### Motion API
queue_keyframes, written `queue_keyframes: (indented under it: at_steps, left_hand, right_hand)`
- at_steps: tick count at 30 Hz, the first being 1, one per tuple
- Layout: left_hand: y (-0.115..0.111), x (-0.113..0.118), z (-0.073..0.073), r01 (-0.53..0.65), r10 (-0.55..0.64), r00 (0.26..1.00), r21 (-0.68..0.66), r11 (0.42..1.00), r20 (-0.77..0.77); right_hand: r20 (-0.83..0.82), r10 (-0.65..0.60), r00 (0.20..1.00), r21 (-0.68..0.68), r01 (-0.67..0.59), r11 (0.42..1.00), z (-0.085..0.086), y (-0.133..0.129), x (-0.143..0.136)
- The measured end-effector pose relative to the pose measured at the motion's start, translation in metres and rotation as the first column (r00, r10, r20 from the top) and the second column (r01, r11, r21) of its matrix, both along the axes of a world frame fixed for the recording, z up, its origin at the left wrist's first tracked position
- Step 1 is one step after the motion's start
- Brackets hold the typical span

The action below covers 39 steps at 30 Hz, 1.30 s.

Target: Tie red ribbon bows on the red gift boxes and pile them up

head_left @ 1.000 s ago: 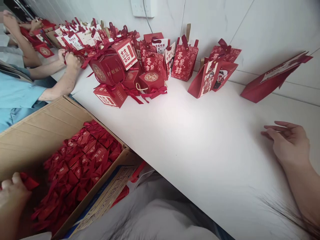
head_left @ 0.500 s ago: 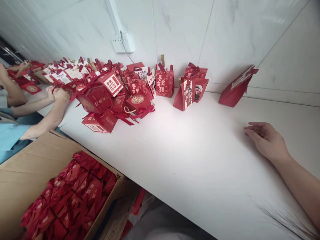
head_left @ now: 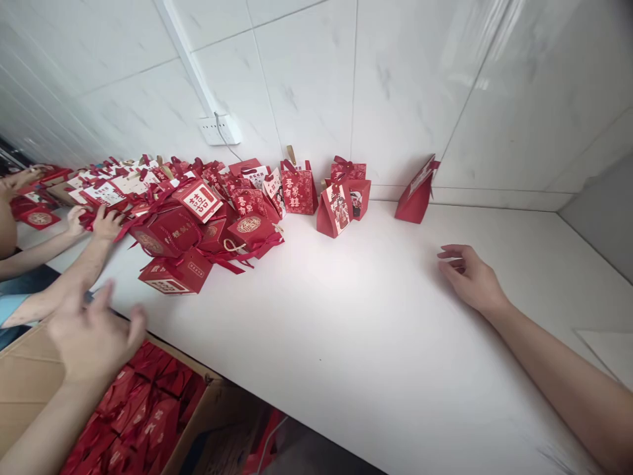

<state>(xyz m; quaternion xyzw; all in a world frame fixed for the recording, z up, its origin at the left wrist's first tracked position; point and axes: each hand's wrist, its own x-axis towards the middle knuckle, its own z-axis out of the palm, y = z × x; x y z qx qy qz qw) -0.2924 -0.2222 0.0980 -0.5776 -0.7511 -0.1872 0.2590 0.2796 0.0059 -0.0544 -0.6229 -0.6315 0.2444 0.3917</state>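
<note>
My left hand [head_left: 96, 333], slightly blurred, is raised over the edge of an open cardboard box with its fingers apart and nothing in them. Many red ribboned gift boxes [head_left: 158, 422] fill that box. My right hand [head_left: 467, 274] rests on the white table [head_left: 346, 316], fingers loosely curled and apart, holding nothing. Beyond it a red triangular box [head_left: 415, 198] leans near the wall. Two or more red boxes with printed figures [head_left: 336, 211] stand left of it. A heap of red boxes [head_left: 168, 231] lies on the table at the left.
Other people's hands [head_left: 106, 223] work among red boxes at the far left. A white power strip [head_left: 220, 130] hangs on the tiled wall. The cardboard box [head_left: 30, 369] stands below the table's front edge. A grey surface [head_left: 603, 211] borders the table at the right.
My left hand has come into view at the lower left, above the cardboard box. The view has shifted to the right and up. My right hand keeps its pose on the table.
</note>
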Motion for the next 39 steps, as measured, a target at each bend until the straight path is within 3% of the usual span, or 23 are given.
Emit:
queue_keyframes:
  at_steps: [2, 4, 6, 8, 12, 14, 16, 20, 22, 23, 25, 26, 27, 30, 31, 33, 35, 37, 39]
  left_hand:
    - [0.049, 0.013, -0.004, 0.134, -0.144, 0.979, -0.079, 0.988, -0.143]
    - [0.1, 0.033, 0.0, 0.232, -0.26, 0.952, -0.172, 0.957, -0.16]
    - [0.146, 0.051, 0.008, 0.252, -0.29, 0.948, -0.247, 0.936, -0.134]
    - [0.186, 0.059, 0.011, 0.197, -0.23, 0.971, -0.32, 0.927, -0.069]
    - [0.235, 0.055, 0.001, -0.038, 0.078, 0.996, -0.597, 0.801, 0.042]
    - [0.243, 0.06, -0.009, -0.068, 0.084, 0.996, -0.58, 0.812, 0.001]
    - [0.241, 0.074, -0.014, -0.009, 0.029, 0.999, -0.57, 0.822, 0.025]
    - [0.222, 0.129, -0.005, 0.267, -0.141, 0.958, -0.608, 0.747, 0.248]
    - [0.214, 0.161, 0.003, 0.478, -0.211, 0.862, -0.599, 0.642, 0.461]
    - [0.211, 0.177, 0.004, 0.618, -0.232, 0.76, -0.565, 0.546, 0.607]
    - [0.211, 0.206, 0.001, 0.803, -0.122, 0.556, -0.494, 0.333, 0.822]
    - [0.214, 0.22, -0.005, 0.836, -0.061, 0.503, -0.468, 0.285, 0.862]
    - [0.218, 0.232, -0.011, 0.854, -0.046, 0.47, -0.44, 0.278, 0.881]
    - [0.235, 0.264, -0.03, 0.865, -0.147, 0.402, -0.322, 0.384, 0.904]
    - [0.24, 0.271, -0.032, 0.882, -0.172, 0.359, -0.273, 0.384, 0.917]
    - [0.25, 0.282, -0.03, 0.942, -0.197, 0.232, -0.169, 0.289, 0.953]
    - [0.255, 0.286, -0.022, 0.989, -0.219, 0.105, -0.079, 0.122, 0.97]
    - [0.256, 0.287, -0.018, 0.999, -0.225, 0.039, -0.046, -0.026, 0.973]
    - [0.254, 0.288, -0.024, 0.995, -0.191, 0.011, -0.03, -0.096, 0.982]
  right_hand:
    - [-0.003, 0.028, 1.0, 0.023, -0.028, 0.999, 0.0, 0.002, -0.001]
    - [0.005, 0.043, 0.999, 0.046, -0.044, 0.998, -0.001, 0.003, -0.001]
    - [0.016, 0.065, 0.998, 0.064, -0.066, 0.996, -0.002, 0.005, -0.001]
    - [0.02, 0.085, 0.996, 0.073, -0.087, 0.994, -0.002, 0.005, -0.002]
    - [0.027, 0.116, 0.993, 0.082, -0.118, 0.99, -0.002, 0.006, -0.004]
    - [0.038, 0.135, 0.99, 0.08, -0.138, 0.987, -0.001, 0.007, -0.005]
    - [0.049, 0.154, 0.987, 0.076, -0.158, 0.985, 0.0, 0.007, -0.008]
    - [0.059, 0.188, 0.98, 0.074, -0.192, 0.979, 0.003, 0.007, -0.011]
    - [0.059, 0.194, 0.979, 0.073, -0.198, 0.978, 0.005, 0.007, -0.011]
    - [0.057, 0.194, 0.979, 0.074, -0.198, 0.977, 0.005, 0.007, -0.011]
    - [0.053, 0.195, 0.979, 0.079, -0.199, 0.977, 0.005, 0.007, -0.011]
    - [0.051, 0.196, 0.979, 0.083, -0.199, 0.976, 0.005, 0.008, -0.011]
    - [0.048, 0.198, 0.979, 0.088, -0.202, 0.975, 0.005, 0.009, -0.011]
    - [0.046, 0.211, 0.976, 0.103, -0.214, 0.971, 0.005, 0.011, -0.011]
    - [0.045, 0.211, 0.977, 0.107, -0.214, 0.971, 0.005, 0.012, -0.011]
    - [0.04, 0.21, 0.977, 0.113, -0.213, 0.97, 0.005, 0.013, -0.011]
    - [0.034, 0.21, 0.977, 0.116, -0.212, 0.97, 0.005, 0.014, -0.011]
    - [0.03, 0.21, 0.977, 0.119, -0.212, 0.97, 0.006, 0.014, -0.011]
    - [0.03, 0.219, 0.975, 0.118, -0.221, 0.968, 0.006, 0.015, -0.011]
